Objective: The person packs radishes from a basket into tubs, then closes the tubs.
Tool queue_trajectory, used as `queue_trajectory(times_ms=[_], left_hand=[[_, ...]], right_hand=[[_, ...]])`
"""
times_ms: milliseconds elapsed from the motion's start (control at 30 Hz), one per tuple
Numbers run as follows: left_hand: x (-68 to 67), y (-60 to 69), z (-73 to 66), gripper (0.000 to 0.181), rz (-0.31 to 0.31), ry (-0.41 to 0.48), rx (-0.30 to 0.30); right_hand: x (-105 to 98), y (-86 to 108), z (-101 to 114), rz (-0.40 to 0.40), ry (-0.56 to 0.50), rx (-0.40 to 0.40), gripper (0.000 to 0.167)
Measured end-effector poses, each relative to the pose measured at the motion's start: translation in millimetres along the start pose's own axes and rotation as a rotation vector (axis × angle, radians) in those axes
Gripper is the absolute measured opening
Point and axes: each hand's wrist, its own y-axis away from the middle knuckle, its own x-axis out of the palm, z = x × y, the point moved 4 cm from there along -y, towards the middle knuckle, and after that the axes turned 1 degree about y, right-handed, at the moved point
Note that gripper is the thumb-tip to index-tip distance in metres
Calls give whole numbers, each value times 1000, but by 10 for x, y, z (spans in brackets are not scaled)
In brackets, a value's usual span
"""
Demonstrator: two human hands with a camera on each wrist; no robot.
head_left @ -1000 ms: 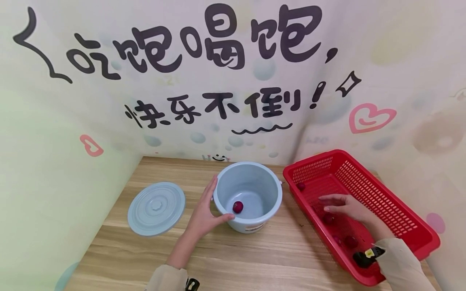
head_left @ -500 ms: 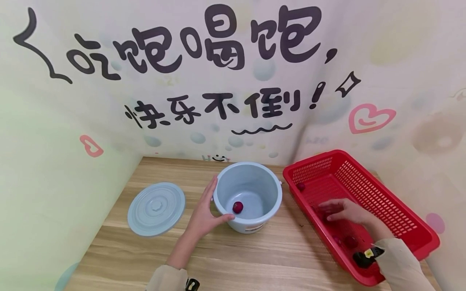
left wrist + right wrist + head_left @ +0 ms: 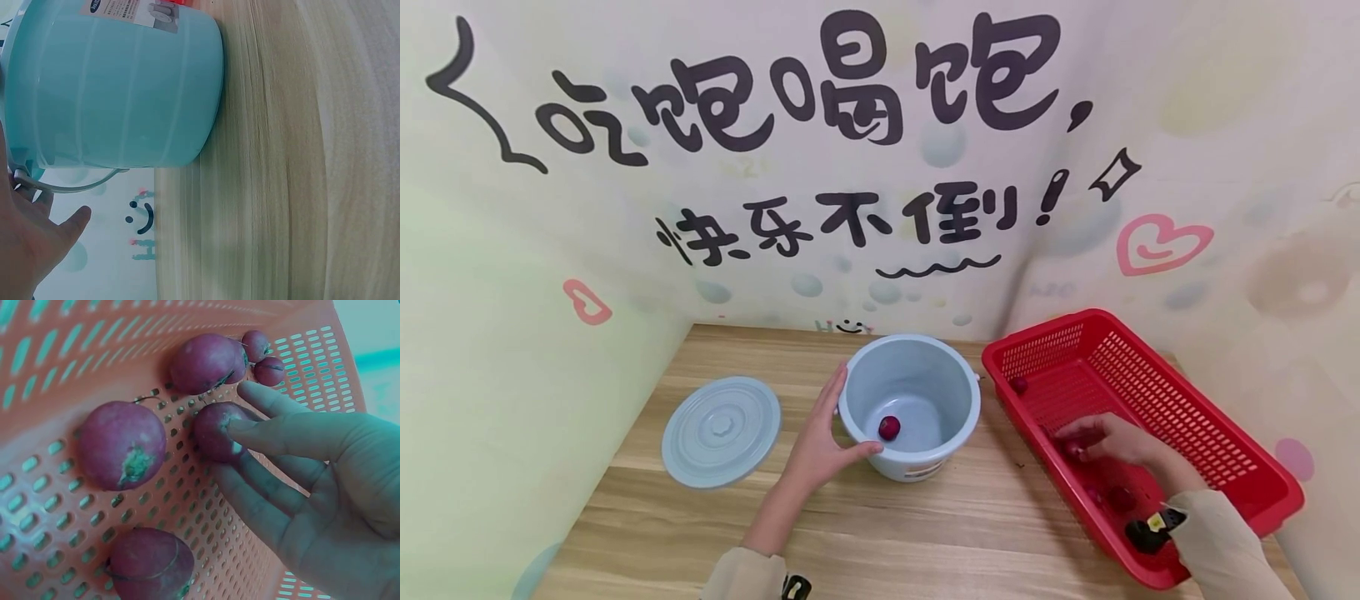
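My left hand rests against the left side of a light blue bucket, its thumb on the front rim and its fingers straight along the outside. One red radish lies on the bucket's floor. The bucket's wire handle hangs beside that hand in the left wrist view. Inside the red perforated basket, my right hand pinches a radish between thumb and fingers. Other radishes lie around it, among them a large one and one with a thin root.
A round blue lid lies flat on the wooden table, left of the bucket. A printed cloth wall rises behind the table. One small radish sits in the basket's far left corner.
My right hand has lowered onto a radish in the basket, and its fingers have closed in on it. My left hand and the bucket look the same.
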Motion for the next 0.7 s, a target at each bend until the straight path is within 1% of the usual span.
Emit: queue_trajectory(times_ms=[233,500,700], left_hand=[[1,-1,-3,117,2,8,4],[-2,0,-3,117,3,16,3],[-2,-4,3,117,2,11,5]], right_hand=[[9,7,8,-11,-36,33,31],[15,2,1,-45,4,50,27],[14,9,3,-61,16,62,26]])
